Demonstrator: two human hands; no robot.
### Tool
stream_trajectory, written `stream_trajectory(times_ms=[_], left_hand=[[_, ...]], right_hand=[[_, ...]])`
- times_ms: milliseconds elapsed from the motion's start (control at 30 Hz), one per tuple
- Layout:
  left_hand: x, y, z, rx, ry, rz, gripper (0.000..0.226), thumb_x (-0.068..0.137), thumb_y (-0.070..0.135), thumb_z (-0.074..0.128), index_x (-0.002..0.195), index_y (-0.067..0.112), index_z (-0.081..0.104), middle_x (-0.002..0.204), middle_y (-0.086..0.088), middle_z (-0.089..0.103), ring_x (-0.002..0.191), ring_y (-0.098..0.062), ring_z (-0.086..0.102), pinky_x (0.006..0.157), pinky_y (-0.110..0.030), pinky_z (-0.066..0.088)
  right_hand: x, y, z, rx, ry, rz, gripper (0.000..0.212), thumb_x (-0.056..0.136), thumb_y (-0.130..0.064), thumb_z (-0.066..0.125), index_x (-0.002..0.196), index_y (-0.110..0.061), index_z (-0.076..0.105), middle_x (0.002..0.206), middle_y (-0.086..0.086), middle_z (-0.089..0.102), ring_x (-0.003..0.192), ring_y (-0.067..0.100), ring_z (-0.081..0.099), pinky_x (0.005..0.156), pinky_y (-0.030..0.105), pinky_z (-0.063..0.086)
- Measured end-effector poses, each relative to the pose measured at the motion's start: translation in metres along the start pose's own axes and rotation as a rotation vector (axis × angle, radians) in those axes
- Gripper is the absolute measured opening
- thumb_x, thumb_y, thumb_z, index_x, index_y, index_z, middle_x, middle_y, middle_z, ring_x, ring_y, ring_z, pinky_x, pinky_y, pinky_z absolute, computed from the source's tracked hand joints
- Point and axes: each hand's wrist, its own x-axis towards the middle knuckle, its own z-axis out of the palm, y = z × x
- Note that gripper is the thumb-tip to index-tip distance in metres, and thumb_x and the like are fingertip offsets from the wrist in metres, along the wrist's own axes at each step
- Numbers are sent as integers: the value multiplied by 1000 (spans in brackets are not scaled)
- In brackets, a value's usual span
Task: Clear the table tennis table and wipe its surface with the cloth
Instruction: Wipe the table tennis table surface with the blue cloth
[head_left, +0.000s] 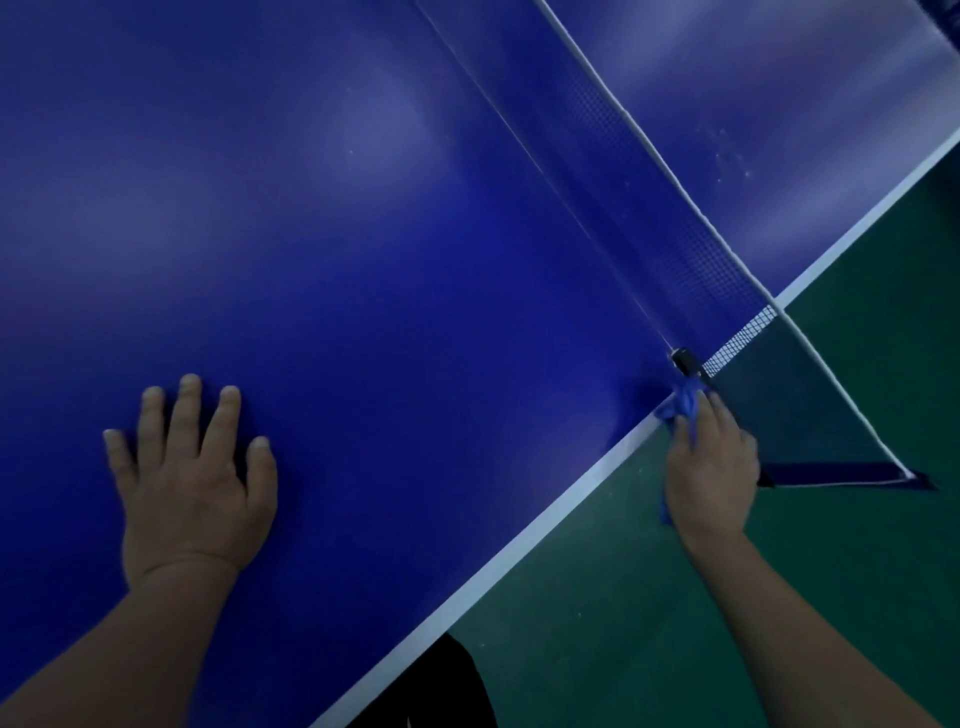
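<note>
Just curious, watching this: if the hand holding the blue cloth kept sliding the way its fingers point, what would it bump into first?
Probably the black net clamp at the table's edge. The right hand, gripping the cloth, points up along that edge, and the clamp sits just beyond its fingertips, though depth is hard to judge.

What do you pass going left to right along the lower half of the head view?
Left hand flat on the blue table → white edge line → right hand gripping the blue cloth at the table edge → net end over the green floor.
</note>
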Motion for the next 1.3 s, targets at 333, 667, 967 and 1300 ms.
stream_trajectory(times_ms=[333,667,967,1300], left_hand=[[0,0,-1,-22,-3,-2,69,95,53,20,153,18,32,164,-9,18,153,-26,0,121,-49,-10],[1,0,-2,-24,-11,-8,67,95,51,22,153,18,33,164,-8,18,153,-27,0,121,-48,-11],[0,-1,-3,-35,-19,-12,68,95,52,21,153,18,33,165,-8,17,153,-25,-1,121,-47,-13],[-1,-2,0,-49,-5,-7,68,94,51,22,153,18,34,164,-8,18,153,-25,0,121,-50,-9]], right_hand=[[1,-4,-1,-57,-120,114,38,104,-22,41,134,-4,55,142,13,54,115,42,48,93,46,39],[33,-44,14,-55,-155,-88,45,100,-13,48,144,-4,47,148,15,49,125,41,47,97,52,41],[33,-45,-7,259,-21,-114,31,99,-30,38,102,-11,63,93,9,66,81,27,61,73,40,52],[-28,-169,35,109,-256,-813,60,100,-46,33,150,-15,43,158,7,36,147,32,28,117,49,24]])
